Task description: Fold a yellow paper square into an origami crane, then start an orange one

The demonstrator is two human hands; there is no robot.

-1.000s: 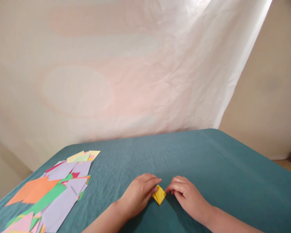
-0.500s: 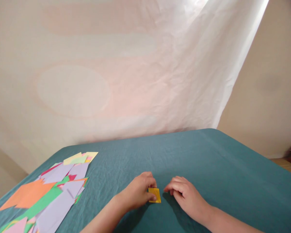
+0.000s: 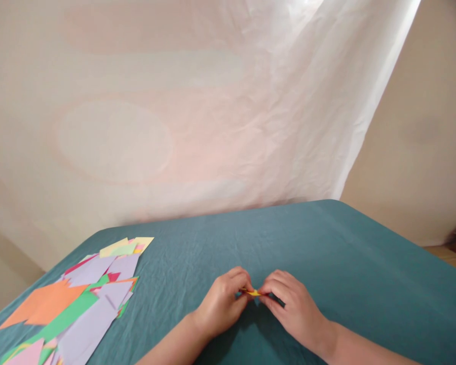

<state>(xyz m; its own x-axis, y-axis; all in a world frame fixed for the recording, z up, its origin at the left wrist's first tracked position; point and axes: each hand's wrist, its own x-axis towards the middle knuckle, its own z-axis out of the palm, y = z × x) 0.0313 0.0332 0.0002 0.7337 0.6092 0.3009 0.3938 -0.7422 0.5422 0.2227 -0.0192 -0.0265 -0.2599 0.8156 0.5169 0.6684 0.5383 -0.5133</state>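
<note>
1. The left hand (image 3: 222, 304) and the right hand (image 3: 292, 306) meet fingertip to fingertip over the tabletop (image 3: 338, 238), toward its near edge and roughly midway between its left and right edges.
2. Between them is a small folded yellow paper (image 3: 253, 292). It shows only as a thin sliver, seen nearly edge-on, with most of it hidden by the fingers.
3. The left hand is curled, its thumb and fingers closed on the left end of the yellow paper.
4. The right hand is curled the same way and pinches the right end, so the paper bridges the narrow gap between the two hands.
5. I cannot tell whether the paper rests on the teal cloth or is held just above it.
6. A loose pile of coloured sheets (image 3: 79, 299), orange, green, lilac, pink and pale yellow, lies along the left edge, reaching the near left corner, well apart from the hands.
7. A creased white backdrop (image 3: 175, 126) hangs behind the far edge of the tabletop.
</note>
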